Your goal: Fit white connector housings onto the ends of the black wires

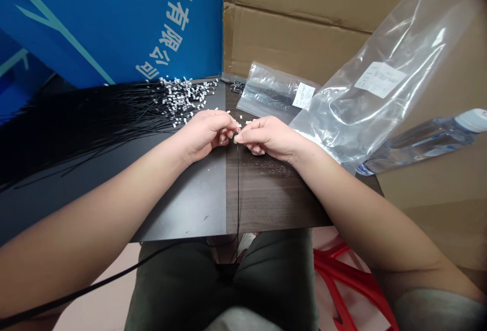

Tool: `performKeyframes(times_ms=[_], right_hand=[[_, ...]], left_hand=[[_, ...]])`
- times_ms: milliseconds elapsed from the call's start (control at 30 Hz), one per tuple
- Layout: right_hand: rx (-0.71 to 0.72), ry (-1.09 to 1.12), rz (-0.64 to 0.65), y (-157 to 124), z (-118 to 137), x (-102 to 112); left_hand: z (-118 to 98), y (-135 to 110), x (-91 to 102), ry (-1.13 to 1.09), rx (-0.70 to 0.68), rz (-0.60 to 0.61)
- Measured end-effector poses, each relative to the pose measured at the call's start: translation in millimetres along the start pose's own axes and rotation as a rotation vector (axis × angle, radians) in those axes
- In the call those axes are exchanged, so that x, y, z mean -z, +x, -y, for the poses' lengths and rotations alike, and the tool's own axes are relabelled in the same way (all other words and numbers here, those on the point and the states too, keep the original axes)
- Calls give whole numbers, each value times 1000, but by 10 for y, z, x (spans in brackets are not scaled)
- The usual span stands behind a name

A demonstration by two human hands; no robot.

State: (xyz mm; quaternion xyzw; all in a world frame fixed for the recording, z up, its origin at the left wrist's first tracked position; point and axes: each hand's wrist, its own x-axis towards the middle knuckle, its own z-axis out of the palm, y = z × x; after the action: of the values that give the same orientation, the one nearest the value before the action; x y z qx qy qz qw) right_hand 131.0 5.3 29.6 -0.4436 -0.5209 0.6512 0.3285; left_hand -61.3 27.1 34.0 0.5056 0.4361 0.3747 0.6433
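My left hand point(214, 129) and my right hand point(265, 137) meet fingertip to fingertip above the dark table, both pinched closed. From between them a thin black cable point(238, 184) hangs straight down past the table's front edge. A tiny pale piece shows at the cable's upper end, too small to make out. Several little white pieces lie just beyond my fingers. A large bundle of black cables point(83, 115) with white tips point(182, 95) rests on the table left of my left hand.
Behind my hands lies a small clear bag point(266, 90) with a label. A larger clear bag point(365, 98) and a water bottle point(422, 141) are to the right. A blue printed panel point(114, 16) and cardboard point(304, 32) stand at the back. A red chair point(346, 270) is below right.
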Motion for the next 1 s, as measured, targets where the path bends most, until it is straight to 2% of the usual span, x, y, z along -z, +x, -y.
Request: performKeyframes(times_ms=[100,267,333,533,700,1000], right_hand=[[2,15,-27,17,-20,2],[69,86,-198,76,-52,34],[82,103,-228,90,-54,55],[79,98,-217,83,-48,70],[49,73,-214,72,-31,50],[48,77,-196,91,-46,82]], left_hand=[[30,36,25,-30,3,-16],[80,85,80,8,-37,-73],[83,84,90,47,-69,-67],[57,48,74,103,-111,-4],[65,32,71,175,-145,-7],[29,34,90,189,-104,28]])
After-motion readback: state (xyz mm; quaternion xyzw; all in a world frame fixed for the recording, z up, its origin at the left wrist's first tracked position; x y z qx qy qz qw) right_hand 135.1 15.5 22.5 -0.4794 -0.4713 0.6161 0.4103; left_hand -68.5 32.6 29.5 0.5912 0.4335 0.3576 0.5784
